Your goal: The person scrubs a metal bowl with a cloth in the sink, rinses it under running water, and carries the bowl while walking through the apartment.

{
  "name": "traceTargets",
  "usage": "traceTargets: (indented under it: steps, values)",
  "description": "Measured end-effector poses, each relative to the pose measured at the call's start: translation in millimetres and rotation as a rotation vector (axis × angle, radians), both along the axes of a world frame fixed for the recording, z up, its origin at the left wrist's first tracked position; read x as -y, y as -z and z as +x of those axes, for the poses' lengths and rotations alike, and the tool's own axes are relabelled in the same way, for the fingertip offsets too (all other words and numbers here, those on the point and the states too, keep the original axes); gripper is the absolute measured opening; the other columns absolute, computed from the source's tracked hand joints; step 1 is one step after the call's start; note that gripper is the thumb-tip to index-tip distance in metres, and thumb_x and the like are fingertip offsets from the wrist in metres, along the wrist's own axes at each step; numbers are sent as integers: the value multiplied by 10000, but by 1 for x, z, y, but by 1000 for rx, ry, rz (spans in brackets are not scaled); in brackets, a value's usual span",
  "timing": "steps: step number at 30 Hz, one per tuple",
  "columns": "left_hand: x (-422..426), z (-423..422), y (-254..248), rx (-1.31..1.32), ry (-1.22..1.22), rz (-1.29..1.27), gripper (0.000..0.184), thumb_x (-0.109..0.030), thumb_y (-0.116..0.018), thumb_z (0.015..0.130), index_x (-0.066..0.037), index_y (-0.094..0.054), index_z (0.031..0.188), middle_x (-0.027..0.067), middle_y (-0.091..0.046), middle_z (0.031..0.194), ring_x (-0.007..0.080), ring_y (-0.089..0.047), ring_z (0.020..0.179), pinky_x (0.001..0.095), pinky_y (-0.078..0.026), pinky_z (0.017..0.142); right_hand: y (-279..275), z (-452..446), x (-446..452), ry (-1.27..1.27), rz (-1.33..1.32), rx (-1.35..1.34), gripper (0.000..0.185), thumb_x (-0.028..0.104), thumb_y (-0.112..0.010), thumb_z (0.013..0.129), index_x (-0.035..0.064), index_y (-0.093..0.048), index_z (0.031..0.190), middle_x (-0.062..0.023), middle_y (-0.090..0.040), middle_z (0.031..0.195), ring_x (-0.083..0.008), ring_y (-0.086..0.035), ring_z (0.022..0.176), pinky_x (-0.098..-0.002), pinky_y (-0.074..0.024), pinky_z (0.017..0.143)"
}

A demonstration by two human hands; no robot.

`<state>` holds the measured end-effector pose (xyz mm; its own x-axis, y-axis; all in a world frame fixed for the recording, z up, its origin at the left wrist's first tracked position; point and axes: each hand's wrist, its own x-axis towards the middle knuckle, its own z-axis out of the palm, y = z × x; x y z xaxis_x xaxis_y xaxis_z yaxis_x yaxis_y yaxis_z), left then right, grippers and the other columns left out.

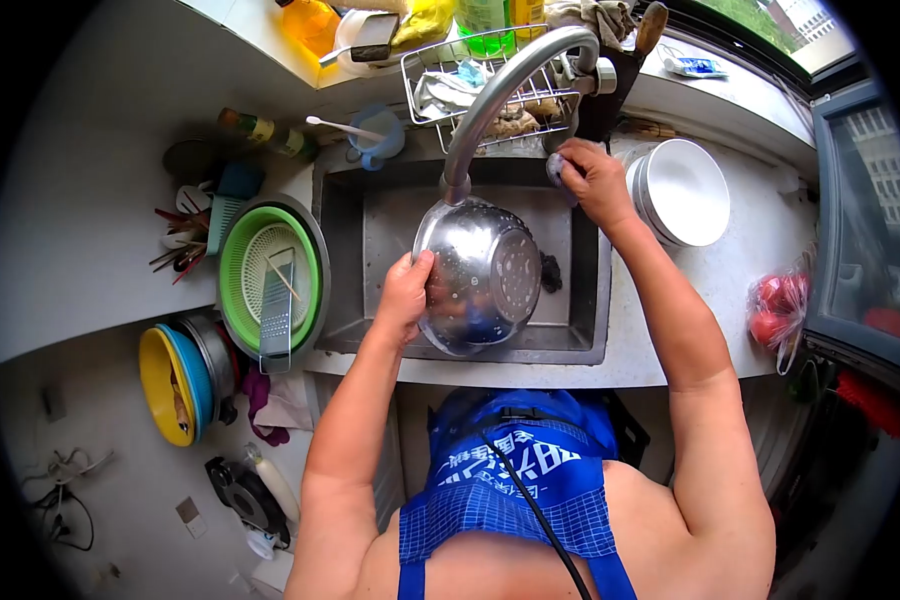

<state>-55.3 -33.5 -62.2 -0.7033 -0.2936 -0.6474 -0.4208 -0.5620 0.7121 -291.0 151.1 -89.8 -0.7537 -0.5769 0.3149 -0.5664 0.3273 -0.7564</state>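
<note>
My left hand (pixel 406 296) grips the rim of a stainless steel bowl (pixel 465 265), thumb on the metal. The bowl is tilted on its side over the sink (pixel 380 215), its round base turned to the right and wet spots on its outside. Directly above it is the end of the curved tap (pixel 490 105). At the sink's back right corner, my right hand (pixel 595 180) is closed around a small greyish wad (pixel 560 170), whose kind I cannot make out. A dark clump (pixel 550 272) lies in the sink beside the bowl.
White bowls (pixel 690 192) are stacked right of the sink, near bagged red fruit (pixel 773 308). On the left stands a green colander (pixel 235 270) with a grater (pixel 275 312) across it. Behind are a blue cup (pixel 375 137) and a wire rack (pixel 440 100).
</note>
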Motion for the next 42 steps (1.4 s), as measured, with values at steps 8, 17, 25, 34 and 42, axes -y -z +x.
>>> traceTargets:
  steps: [8,17,25,34,42]
  values:
    - [-10,-31,18,-70,-27,204,160,-180,-455,915,-46,-478,998,65,-538,857,179,-567,729,430,-570,657,3,22,0,142,5,-82,171,108,-605,748,12,-637,885,-138,-607,995,-302,-596,877,-337,-481,766]
    - [-12,-22,48,-161,-107,248,244,-23,-476,864,-31,-470,1107,96,-570,1049,200,-561,962,351,-471,845,3,98,32,240,-544,1393,185,109,-452,908,6,-500,1053,-132,-605,965,-229,-609,893,-330,-501,783]
    - [3,6,57,-120,-175,210,321,19,-431,851,-61,-422,1162,106,-530,1108,232,-540,1009,391,-458,864,37,134,101,91,-712,1678,178,71,-548,863,34,-514,1033,-86,-565,949,-149,-544,792,-256,-486,625]
    - [9,24,70,-84,-264,204,300,17,-457,834,-47,-433,1126,101,-544,1065,220,-560,942,368,-470,826,42,139,119,358,-692,1747,177,11,-439,880,68,-510,1031,-75,-516,826,-91,-439,550,-186,-403,421]
    - [8,27,74,-108,-263,243,276,10,-460,852,-49,-431,1120,106,-542,1059,226,-560,954,375,-475,826,46,140,119,356,-452,1676,181,256,-443,927,83,-482,895,-23,-460,618,-71,-278,370,-199,-197,329]
